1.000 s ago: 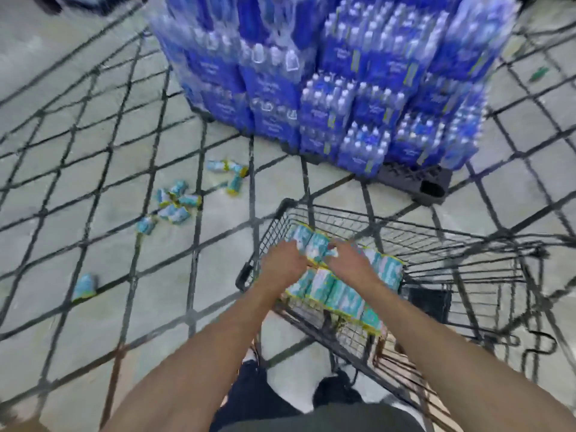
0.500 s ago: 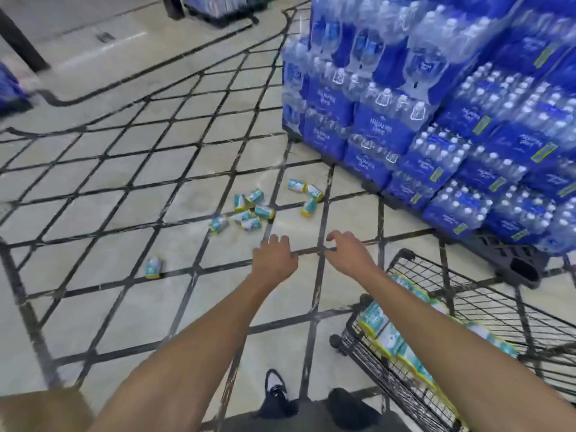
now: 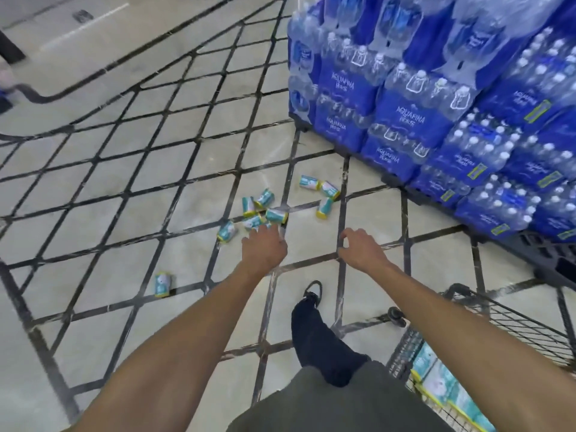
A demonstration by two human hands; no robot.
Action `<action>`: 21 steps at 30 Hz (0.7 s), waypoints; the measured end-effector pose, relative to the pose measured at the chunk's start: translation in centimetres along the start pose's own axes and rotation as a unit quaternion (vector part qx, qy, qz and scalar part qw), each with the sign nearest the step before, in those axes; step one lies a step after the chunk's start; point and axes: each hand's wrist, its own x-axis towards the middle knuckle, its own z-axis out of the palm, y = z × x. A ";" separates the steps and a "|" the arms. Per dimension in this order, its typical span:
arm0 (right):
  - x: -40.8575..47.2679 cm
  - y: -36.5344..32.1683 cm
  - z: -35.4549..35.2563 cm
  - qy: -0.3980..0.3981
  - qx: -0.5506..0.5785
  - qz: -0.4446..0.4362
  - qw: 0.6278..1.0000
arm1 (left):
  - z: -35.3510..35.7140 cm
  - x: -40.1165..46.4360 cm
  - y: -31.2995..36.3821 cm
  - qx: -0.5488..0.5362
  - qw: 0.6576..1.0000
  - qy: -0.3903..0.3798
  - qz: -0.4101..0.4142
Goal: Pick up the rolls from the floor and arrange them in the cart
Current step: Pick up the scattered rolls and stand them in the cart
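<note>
Left hand (image 3: 264, 246) and right hand (image 3: 361, 249) both empty with fingers loosely spread, now clear of the cart (image 3: 511, 319) behind the right forearm, teal rolls (image 3: 276, 215) scattered on floor just ahead of the left fingertips, AQUAFINA water packs (image 3: 405, 120) stacked beyond-right.

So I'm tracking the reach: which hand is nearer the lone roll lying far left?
Left. The left hand is up-right of the lone roll; the right hand is farther right.
</note>
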 end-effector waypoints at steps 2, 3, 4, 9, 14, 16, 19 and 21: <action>4.1 -0.3 -1.4 -0.009 0.005 0.010 1.000 | -1.2 4.2 0.2 0.006 1.000 -0.006 -0.009; 6.0 -0.5 -2.3 -0.015 0.007 0.019 1.000 | -2.0 6.0 0.4 0.016 1.000 -0.011 -0.010; 7.9 -0.6 -3.1 -0.020 0.012 0.029 0.999 | -2.7 8.1 0.6 0.027 1.000 -0.011 -0.003; 18.1 -1.0 -6.5 -0.038 0.047 0.063 0.996 | -5.7 19.2 2.0 0.050 0.999 -0.020 0.005; 27.6 -1.5 -7.2 -0.044 0.131 0.136 0.981 | -4.4 29.9 2.5 -0.123 0.987 -0.072 -0.078; 31.9 -1.2 -6.7 -0.044 0.180 0.171 0.968 | -3.2 34.1 2.4 -0.218 0.961 -0.088 -0.145; 38.3 -0.6 -5.4 -0.039 0.243 0.228 0.942 | -1.2 40.5 2.3 -0.312 0.916 -0.117 -0.225; 42.5 0.0 -4.3 -0.038 0.279 0.271 0.920 | 1.6 44.9 1.3 -0.388 0.863 -0.139 -0.293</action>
